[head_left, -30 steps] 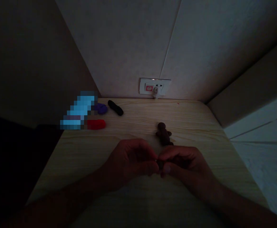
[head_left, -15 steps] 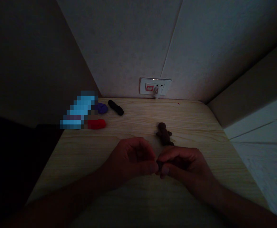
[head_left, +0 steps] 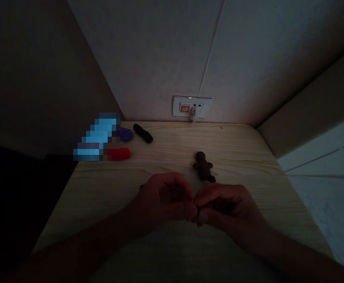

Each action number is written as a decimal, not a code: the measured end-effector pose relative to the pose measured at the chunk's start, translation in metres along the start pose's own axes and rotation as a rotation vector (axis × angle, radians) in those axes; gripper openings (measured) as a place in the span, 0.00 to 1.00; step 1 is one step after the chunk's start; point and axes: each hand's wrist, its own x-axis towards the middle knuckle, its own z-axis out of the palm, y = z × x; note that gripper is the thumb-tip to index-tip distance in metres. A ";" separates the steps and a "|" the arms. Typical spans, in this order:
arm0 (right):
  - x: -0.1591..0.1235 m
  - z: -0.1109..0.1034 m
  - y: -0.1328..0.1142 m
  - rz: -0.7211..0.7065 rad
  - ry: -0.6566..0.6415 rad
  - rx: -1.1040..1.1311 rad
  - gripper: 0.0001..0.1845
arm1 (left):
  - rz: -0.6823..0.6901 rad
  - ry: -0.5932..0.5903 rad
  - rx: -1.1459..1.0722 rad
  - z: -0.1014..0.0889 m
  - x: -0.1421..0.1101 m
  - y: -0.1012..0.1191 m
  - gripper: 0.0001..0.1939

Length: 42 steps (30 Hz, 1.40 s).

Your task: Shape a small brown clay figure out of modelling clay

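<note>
My left hand and my right hand meet fingertip to fingertip low over the wooden table, both pinched shut. A small dark lump, probably clay, sits between the fingertips; it is mostly hidden and the light is dim. Just beyond my right hand lies a small brown clay figure with a round head and stubby limbs, flat on the table and apart from both hands.
At the back left lie a red clay roll, a purple lump and a black roll, beside a blurred blue packet. A wall socket sits at the back wall. The table's edge drops off at right.
Both hands stay pinched together on the small piece; the fingers have shifted slightly and the hands have edged a little nearer to me. The brown figure has not moved.
</note>
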 end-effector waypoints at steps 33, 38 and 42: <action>-0.001 0.001 0.004 -0.066 -0.051 0.041 0.17 | 0.065 -0.082 0.052 -0.001 -0.002 -0.003 0.12; -0.001 0.000 0.005 -0.052 -0.053 0.056 0.15 | 0.063 -0.076 0.045 -0.002 -0.002 -0.003 0.12; -0.002 0.002 0.005 -0.020 -0.022 0.151 0.12 | 0.156 -0.063 0.082 -0.003 -0.002 -0.004 0.14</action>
